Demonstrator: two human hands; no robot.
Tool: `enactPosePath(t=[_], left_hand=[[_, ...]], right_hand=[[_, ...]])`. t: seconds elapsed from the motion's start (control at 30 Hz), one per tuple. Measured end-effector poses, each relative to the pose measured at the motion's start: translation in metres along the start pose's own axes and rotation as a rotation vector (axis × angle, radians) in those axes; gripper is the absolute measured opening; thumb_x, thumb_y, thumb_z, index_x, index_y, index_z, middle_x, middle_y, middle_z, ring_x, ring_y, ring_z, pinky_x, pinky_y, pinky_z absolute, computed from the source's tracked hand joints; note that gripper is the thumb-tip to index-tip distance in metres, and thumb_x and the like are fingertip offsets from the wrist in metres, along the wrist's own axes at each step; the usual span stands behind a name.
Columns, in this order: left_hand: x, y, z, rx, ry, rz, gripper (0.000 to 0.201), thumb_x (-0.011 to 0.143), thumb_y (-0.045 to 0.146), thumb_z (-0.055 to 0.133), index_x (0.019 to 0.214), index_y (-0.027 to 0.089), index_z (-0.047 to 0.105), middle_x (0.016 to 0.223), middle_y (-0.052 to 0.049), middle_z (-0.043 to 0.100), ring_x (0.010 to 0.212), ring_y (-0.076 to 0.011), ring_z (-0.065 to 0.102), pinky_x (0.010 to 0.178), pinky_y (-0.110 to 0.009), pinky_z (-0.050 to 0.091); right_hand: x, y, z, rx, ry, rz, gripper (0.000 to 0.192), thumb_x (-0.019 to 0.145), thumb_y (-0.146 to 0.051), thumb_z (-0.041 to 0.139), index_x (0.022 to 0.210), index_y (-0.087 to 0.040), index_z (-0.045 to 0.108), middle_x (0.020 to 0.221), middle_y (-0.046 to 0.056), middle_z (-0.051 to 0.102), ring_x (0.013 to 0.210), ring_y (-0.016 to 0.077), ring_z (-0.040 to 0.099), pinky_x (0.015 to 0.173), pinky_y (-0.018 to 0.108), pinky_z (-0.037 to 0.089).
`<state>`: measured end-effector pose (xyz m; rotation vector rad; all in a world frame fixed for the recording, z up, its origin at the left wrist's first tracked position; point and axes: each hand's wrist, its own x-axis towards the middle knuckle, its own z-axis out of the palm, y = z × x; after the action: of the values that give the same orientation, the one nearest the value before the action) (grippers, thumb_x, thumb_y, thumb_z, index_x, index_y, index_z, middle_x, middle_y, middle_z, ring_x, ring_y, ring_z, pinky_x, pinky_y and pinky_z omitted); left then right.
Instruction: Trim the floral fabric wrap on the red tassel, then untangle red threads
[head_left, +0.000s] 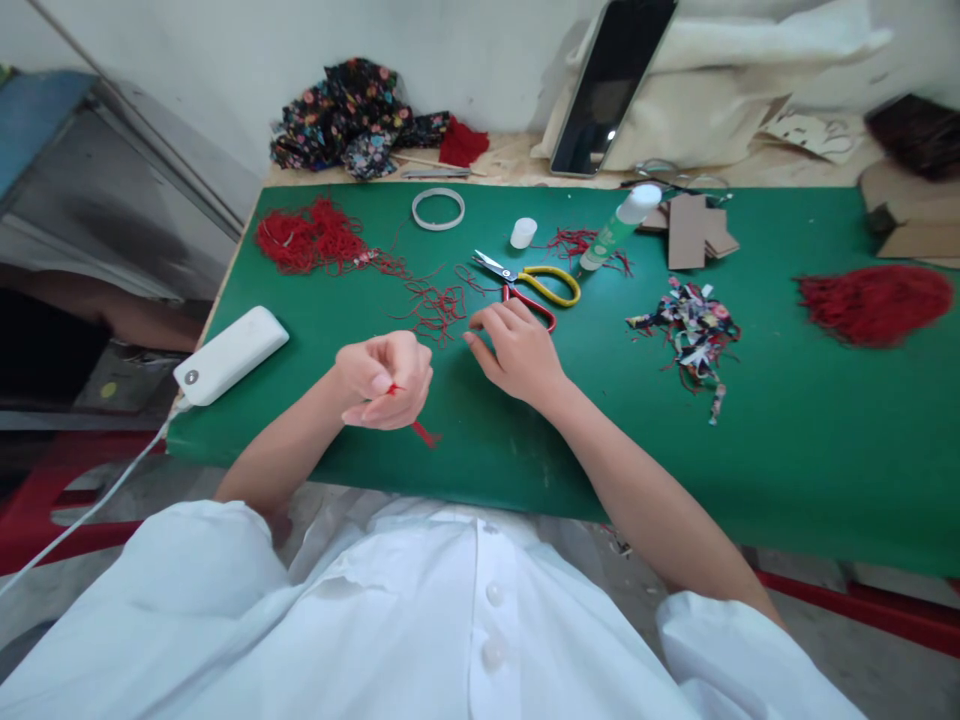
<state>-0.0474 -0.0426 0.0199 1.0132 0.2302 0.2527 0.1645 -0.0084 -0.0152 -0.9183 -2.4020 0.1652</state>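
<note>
Our left hand (pixel 384 380) pinches a short red thread (pixel 420 430) above the green mat (pixel 787 450); our right hand (pixel 517 350), fingers loosely curled, rests beside the scissors (pixel 529 285). The thread could slip from so light a pinch.

Bare green mat (pixel 787 440) right of scissors (pixel 534 288), fabric scraps (pixel 690 330) beyond.

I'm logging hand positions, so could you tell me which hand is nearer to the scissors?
Right. The right hand lies against the scissors handles; the left hand is further left, pinching red thread.
</note>
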Motion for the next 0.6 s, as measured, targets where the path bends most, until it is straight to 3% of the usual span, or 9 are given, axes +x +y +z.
enactPosePath(t=[0.07, 0.2, 0.3, 0.43, 0.53, 0.6], left_hand=[[-0.003, -0.001, -0.003, 0.017, 0.019, -0.006, 0.056, 0.043, 0.065, 0.074, 0.026, 0.023, 0.042, 0.022, -0.001, 0.026, 0.019, -0.0167, 0.036, 0.024, -0.029, 0.033], [0.002, 0.003, 0.006, -0.017, 0.143, -0.003, 0.052, 0.05, 0.062, 0.071, 0.028, 0.022, 0.048, 0.021, -0.003, 0.03, 0.018, -0.0156, 0.034, 0.023, -0.028, 0.031], [0.01, 0.008, 0.017, -0.064, 0.2, 0.038, 0.046, 0.053, 0.056, 0.072, 0.031, 0.02, 0.053, 0.021, -0.004, 0.033, 0.019, -0.0145, 0.034, 0.024, -0.026, 0.025], [0.015, 0.011, 0.019, -0.12, 0.227, 0.153, 0.039, 0.062, 0.044, 0.071, 0.037, 0.017, 0.056, 0.023, -0.003, 0.032, 0.022, -0.0107, 0.032, 0.027, -0.022, 0.023], [0.015, 0.012, 0.015, -0.114, 0.309, 0.191, 0.044, 0.061, 0.044, 0.071, 0.035, 0.017, 0.049, 0.024, 0.0, 0.025, 0.025, -0.0067, 0.023, 0.03, -0.022, 0.022], [0.015, 0.012, 0.013, -0.111, 0.372, 0.213, 0.047, 0.06, 0.045, 0.071, 0.034, 0.017, 0.044, 0.025, 0.001, 0.019, 0.026, -0.0055, 0.019, 0.031, -0.021, 0.022]], right_hand=[[0.002, 0.0, 0.004, 0.011, -0.089, 0.017, 0.029, 0.099, -0.034, 0.045, 0.111, -0.015, 0.063, 0.109, 0.014, 0.071, 0.103, 0.0277, 0.058, 0.093, 0.042, 0.046], [0.007, -0.006, 0.015, 0.023, -0.215, -0.053, 0.047, 0.098, -0.041, 0.047, 0.135, -0.014, 0.056, 0.147, 0.013, 0.054, 0.135, 0.031, 0.046, 0.109, 0.047, 0.039], [0.007, -0.01, 0.022, 0.018, -0.296, -0.111, 0.052, 0.1, -0.041, 0.043, 0.143, -0.014, 0.051, 0.155, 0.011, 0.045, 0.144, 0.0291, 0.039, 0.114, 0.046, 0.034], [0.007, -0.006, 0.019, 0.035, -0.285, -0.137, 0.046, 0.102, -0.037, 0.039, 0.135, -0.011, 0.058, 0.144, 0.013, 0.058, 0.134, 0.0264, 0.052, 0.11, 0.041, 0.038], [0.007, 0.002, 0.007, -0.024, -0.227, -0.133, 0.037, 0.101, -0.034, 0.041, 0.113, -0.012, 0.069, 0.11, 0.013, 0.075, 0.105, 0.0248, 0.067, 0.092, 0.037, 0.045], [0.007, 0.008, -0.002, -0.128, -0.193, -0.095, 0.036, 0.1, -0.034, 0.041, 0.098, -0.014, 0.071, 0.084, 0.011, 0.076, 0.079, 0.0225, 0.067, 0.075, 0.035, 0.044]])
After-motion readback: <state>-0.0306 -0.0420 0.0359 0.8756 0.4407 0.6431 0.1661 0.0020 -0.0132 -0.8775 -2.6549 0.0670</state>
